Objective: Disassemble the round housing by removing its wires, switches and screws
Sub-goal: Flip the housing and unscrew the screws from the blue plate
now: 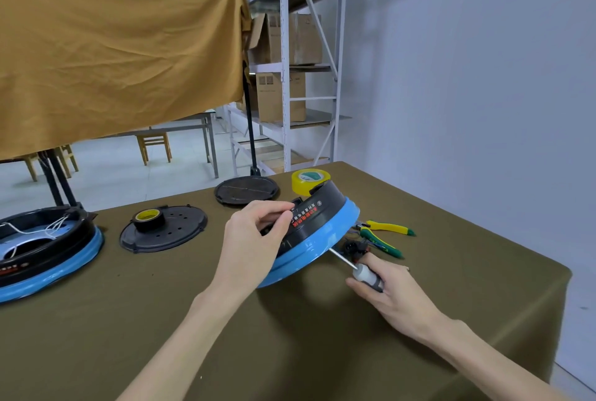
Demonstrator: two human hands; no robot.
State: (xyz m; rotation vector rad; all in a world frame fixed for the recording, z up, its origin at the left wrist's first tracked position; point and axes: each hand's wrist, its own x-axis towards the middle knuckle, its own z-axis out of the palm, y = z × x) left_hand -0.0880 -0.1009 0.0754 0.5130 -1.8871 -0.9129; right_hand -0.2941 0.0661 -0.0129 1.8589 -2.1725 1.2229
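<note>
Tilting on the table [322, 352], the round housing [317, 229] was gripped by the left hand [254, 239]; the right hand [383, 287] clutched a screwdriver [358, 268] underneath, pliers [383, 233] and switch wiring [356, 247] crowding just beyond.

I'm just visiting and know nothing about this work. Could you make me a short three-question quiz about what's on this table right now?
1. True or false: the housing in the person's left hand lies flat on the table.
2. Which tool does the right hand grip? A) pliers B) screwdriver C) tape
3. Fill in: the black tape roll sits on a black ____.

Key
1. False: it is tilted up on its blue edge.
2. B: the screwdriver, its shaft reaching under the housing. The pliers lie behind on the table, untouched.
3. Cover, a round one with holes.
</note>
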